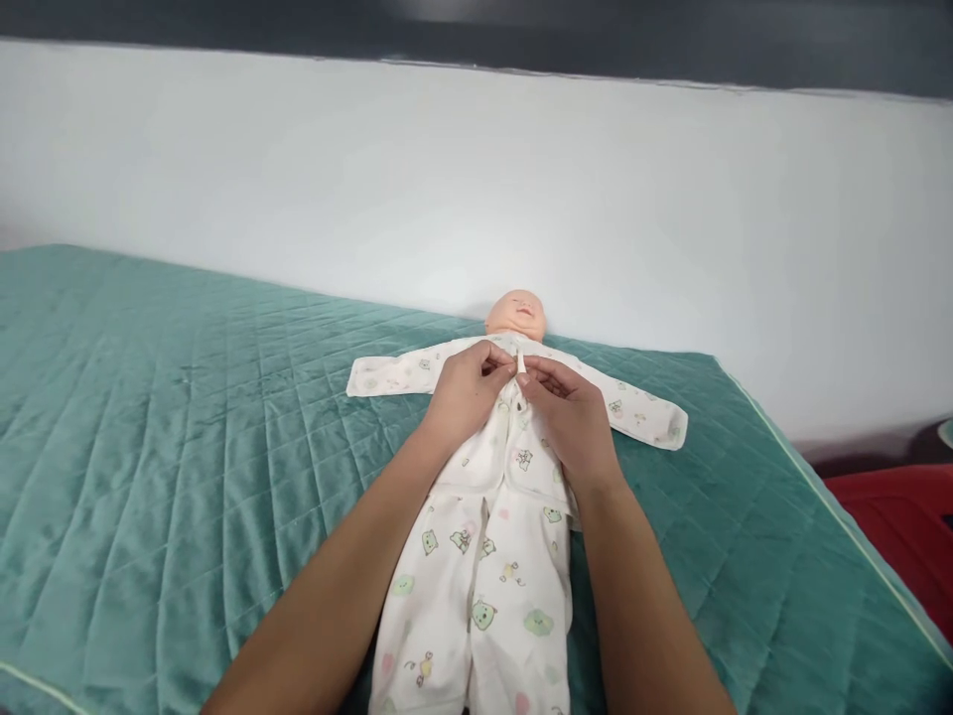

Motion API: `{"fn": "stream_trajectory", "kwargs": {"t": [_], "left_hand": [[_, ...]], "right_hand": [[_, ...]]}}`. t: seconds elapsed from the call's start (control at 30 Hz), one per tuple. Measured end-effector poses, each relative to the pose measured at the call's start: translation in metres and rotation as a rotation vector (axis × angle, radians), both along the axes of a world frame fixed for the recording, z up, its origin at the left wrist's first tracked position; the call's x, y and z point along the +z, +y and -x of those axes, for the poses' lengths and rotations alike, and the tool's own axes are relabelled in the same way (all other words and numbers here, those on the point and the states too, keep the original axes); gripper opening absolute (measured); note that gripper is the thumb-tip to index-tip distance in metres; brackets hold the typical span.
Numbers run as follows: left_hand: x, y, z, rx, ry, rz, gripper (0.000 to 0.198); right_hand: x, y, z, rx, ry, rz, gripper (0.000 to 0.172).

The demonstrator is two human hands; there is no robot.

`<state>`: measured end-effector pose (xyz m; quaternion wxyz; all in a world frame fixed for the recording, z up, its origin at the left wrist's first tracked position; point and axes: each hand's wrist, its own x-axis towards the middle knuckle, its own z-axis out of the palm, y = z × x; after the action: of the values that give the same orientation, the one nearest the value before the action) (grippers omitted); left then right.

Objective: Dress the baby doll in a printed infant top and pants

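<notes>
A baby doll [516,315] lies on its back, its head toward the wall. It wears a white jacket [525,459] with small animal prints, the sleeves spread out to both sides, and matching trousers [513,606]. Over the upper chest, my left hand [469,389] pinches the jacket's front edge between thumb and fingers. My right hand [570,407] is closed on the same front opening, close beside the left one. A bit of white cloth stands up between the fingertips. The fingers hide the exact spot they hold.
A green quilted cover [186,447] lies under the doll, with a pale piped edge at the right. Behind it rises a white wall [298,179] with a dark band on top. A red chair or stool [897,516] stands at the right edge.
</notes>
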<state>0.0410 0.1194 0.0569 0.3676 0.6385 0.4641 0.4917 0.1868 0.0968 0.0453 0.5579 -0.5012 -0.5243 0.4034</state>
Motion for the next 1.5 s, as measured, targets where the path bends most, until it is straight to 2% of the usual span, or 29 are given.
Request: {"fn": "stream_trajectory", "kwargs": {"t": [0.23,0.4,0.6,0.8,0.97,1.2,1.27,1.37,1.43,1.5], "left_hand": [[0.002,0.000,0.001,-0.010,0.057,-0.025,0.009],[0.002,0.001,0.002,-0.025,0.015,-0.020,0.008],[0.004,-0.001,0.004,-0.058,-0.006,-0.004,0.007],[0.004,-0.002,0.005,-0.078,0.003,0.010,0.008],[0.005,-0.003,0.005,-0.152,-0.022,0.011,0.008],[0.007,-0.004,0.000,-0.030,0.066,-0.003,0.018],[0.005,-0.002,-0.001,0.012,0.068,-0.012,0.017],[0.003,-0.001,0.001,0.039,0.045,-0.015,0.016],[0.006,-0.003,0.005,0.019,0.004,0.019,0.015],[0.012,-0.008,0.012,-0.045,-0.025,0.065,0.010]], "right_hand": [[-0.001,-0.001,-0.002,0.008,0.003,0.039,0.035],[0.003,-0.003,-0.002,0.042,0.013,0.058,0.035],[0.008,-0.005,0.000,0.051,-0.144,0.089,0.039],[0.009,-0.004,0.002,0.038,-0.210,0.086,0.039],[0.010,-0.006,0.004,0.039,-0.267,0.078,0.043],[0.011,-0.007,0.006,0.024,-0.324,0.048,0.038],[0.014,-0.009,0.007,0.013,-0.387,0.051,0.038],[0.025,-0.018,0.009,-0.006,-0.513,0.065,0.048],[0.034,-0.028,0.011,-0.002,-0.618,0.069,0.056],[0.043,-0.038,0.014,0.009,-0.757,0.089,0.052]]}}
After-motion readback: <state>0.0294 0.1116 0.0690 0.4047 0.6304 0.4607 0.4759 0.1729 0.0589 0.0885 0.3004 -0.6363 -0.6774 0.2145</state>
